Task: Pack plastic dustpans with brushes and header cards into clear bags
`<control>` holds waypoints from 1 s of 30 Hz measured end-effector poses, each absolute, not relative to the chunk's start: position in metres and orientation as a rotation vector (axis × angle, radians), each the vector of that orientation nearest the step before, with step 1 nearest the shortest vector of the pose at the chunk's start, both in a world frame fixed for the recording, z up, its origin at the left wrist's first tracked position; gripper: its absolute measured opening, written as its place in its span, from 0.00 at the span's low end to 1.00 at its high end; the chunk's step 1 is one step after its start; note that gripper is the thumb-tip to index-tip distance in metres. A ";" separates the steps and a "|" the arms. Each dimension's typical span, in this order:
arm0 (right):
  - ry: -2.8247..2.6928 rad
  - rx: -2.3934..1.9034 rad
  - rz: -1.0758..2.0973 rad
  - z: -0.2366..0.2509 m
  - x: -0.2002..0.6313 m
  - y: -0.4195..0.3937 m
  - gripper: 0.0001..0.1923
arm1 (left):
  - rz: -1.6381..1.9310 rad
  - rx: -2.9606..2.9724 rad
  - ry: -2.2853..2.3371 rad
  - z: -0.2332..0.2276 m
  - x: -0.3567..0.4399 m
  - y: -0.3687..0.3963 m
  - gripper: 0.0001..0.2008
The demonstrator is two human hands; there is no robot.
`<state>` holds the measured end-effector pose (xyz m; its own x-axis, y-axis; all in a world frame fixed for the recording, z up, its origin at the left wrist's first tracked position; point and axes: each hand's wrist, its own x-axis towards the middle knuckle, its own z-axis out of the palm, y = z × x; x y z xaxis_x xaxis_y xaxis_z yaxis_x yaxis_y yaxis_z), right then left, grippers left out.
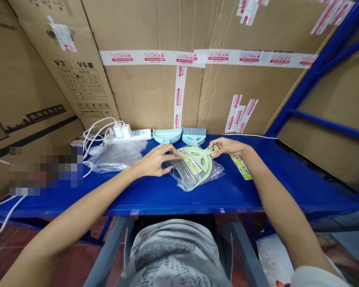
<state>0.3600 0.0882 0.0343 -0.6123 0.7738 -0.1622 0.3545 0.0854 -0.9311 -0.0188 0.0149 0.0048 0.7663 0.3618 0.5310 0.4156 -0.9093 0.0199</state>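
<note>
A pale green mini dustpan [199, 160] lies on the blue shelf top [155, 191], partly inside a clear plastic bag [188, 175]. My left hand [154, 161] pinches the bag's open edge at the dustpan's left side. My right hand [229, 146] grips the dustpan's handle end on the right. A printed label card [190, 161] sits against the dustpan inside the bag.
Behind the hands stand a stack of light blue dustpans [166, 135] and small brushes [194, 134]. A pile of clear bags [116, 155], white chargers with cables [122, 130] and a loose label [241, 167] lie on the shelf. Cardboard boxes [197, 59] wall the back.
</note>
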 end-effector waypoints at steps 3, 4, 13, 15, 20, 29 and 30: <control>-2.066 -1.156 1.449 0.036 0.359 0.087 0.22 | -0.860 -2.876 -0.634 0.008 -0.019 0.014 0.18; -2.073 -1.171 1.432 0.037 0.359 0.087 0.22 | -0.862 -2.885 -0.640 0.009 -0.019 0.014 0.18; -2.040 -1.155 1.321 0.040 0.362 0.086 0.22 | -0.777 -2.902 -0.535 0.003 -0.015 0.012 0.48; -1.997 -1.086 1.259 0.042 0.364 0.086 0.21 | -0.839 -2.862 -0.561 0.001 -0.014 0.014 0.47; -1.807 -0.952 1.288 0.051 0.363 0.081 0.21 | -0.975 -2.715 -0.675 0.001 -0.014 0.016 0.43; -1.613 -0.841 1.327 0.054 0.347 0.073 0.23 | -1.108 -2.595 -0.636 0.001 -0.007 0.010 0.47; -1.616 -0.832 1.312 0.054 0.344 0.073 0.22 | -1.103 -2.597 -0.629 0.000 -0.006 0.010 0.46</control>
